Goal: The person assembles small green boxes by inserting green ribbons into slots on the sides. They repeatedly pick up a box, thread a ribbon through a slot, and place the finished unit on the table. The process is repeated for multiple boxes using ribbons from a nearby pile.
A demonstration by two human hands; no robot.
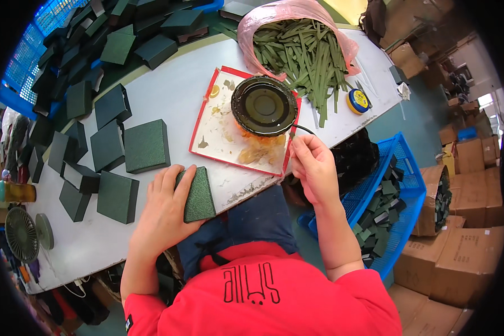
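My left hand (165,204) is wrapped round a small dark green textured box (200,195) at the table's front edge. My right hand (315,168) is closed in a pinch beside the red-rimmed tray. A small dark tip shows just above its fingertips; what it belongs to I cannot make out. In front of my hands, a round black pot (264,105) with dark, glossy contents stands on the white tray (210,137), which is smeared with amber residue. A black cord (303,129) runs from near the pot behind my right hand.
Several green boxes (145,147) stand on the table to the left, with a heap behind them. A pink plastic bag (348,50) spills green strips (305,56). Nearby sits a yellow-and-blue round tin (358,101). A blue crate (411,179) of green pieces and cartons (459,255) lie right.
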